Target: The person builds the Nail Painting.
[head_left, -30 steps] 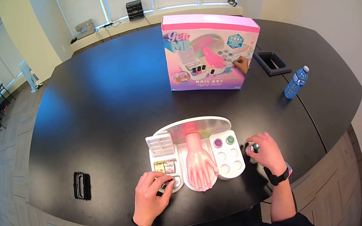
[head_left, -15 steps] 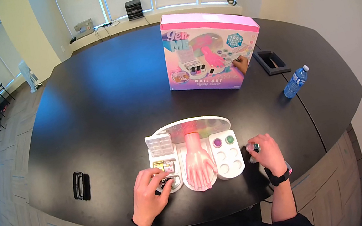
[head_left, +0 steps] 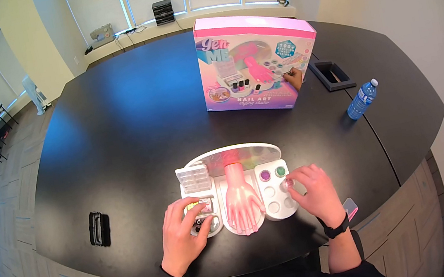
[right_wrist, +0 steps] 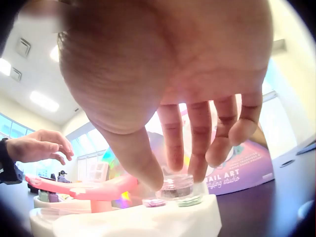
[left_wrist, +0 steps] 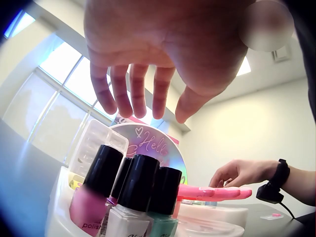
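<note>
My right hand [head_left: 318,193] pinches a small clear screw-lid jar [right_wrist: 177,186] between thumb and fingers. It is low over the white tray [head_left: 275,181] with round wells. A purple jar [head_left: 265,175] and a green jar [head_left: 280,171] sit in the tray's far wells. My left hand [head_left: 182,234], fingers loosely bent and holding nothing, hovers above several black-capped nail polish bottles [left_wrist: 140,185] in the left-hand compartment. Between the two sides lies a pink model hand [head_left: 242,200], palm down, before a rounded shiny backboard [left_wrist: 148,143].
An upright clear-windowed white case [head_left: 193,179] stands at the back left of the set. Farther off are a pink nail art box [head_left: 256,61] and a blue water bottle [head_left: 362,100]. A black object [head_left: 99,229] lies at left; a flat pink-edged item [head_left: 351,208] lies by my right wrist.
My right hand has moved left from the table beside the tray to over its wells, bringing the clear jar. My left hand has shifted slightly away from me, above the bottles.
</note>
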Demonstrator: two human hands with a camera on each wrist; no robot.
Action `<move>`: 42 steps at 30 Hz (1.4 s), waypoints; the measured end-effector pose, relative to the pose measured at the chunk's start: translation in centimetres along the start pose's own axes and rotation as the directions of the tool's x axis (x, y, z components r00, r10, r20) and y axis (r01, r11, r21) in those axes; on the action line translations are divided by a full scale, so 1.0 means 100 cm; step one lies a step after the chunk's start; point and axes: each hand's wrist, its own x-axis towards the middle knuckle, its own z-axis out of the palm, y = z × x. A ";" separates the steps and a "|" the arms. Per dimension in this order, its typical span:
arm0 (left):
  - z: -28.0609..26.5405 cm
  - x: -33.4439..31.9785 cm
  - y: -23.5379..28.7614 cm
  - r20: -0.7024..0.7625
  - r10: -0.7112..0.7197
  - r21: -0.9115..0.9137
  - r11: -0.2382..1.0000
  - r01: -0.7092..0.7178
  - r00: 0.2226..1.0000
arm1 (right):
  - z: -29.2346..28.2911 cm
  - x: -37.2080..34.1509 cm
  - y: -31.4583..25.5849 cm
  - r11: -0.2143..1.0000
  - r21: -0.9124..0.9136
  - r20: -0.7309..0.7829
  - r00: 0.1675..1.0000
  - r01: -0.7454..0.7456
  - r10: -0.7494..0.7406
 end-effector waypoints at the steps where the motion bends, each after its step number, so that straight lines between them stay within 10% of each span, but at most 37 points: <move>1: 0.000 0.000 0.000 -0.003 0.001 0.002 1.000 -0.001 1.000 | 0.002 0.001 -0.003 1.000 0.013 0.015 1.000 0.016 -0.017; 42: 0.005 -0.004 -0.007 -0.016 -0.010 0.010 1.000 0.010 1.000 | 0.000 0.002 0.021 0.998 0.034 0.051 0.997 -0.057 0.055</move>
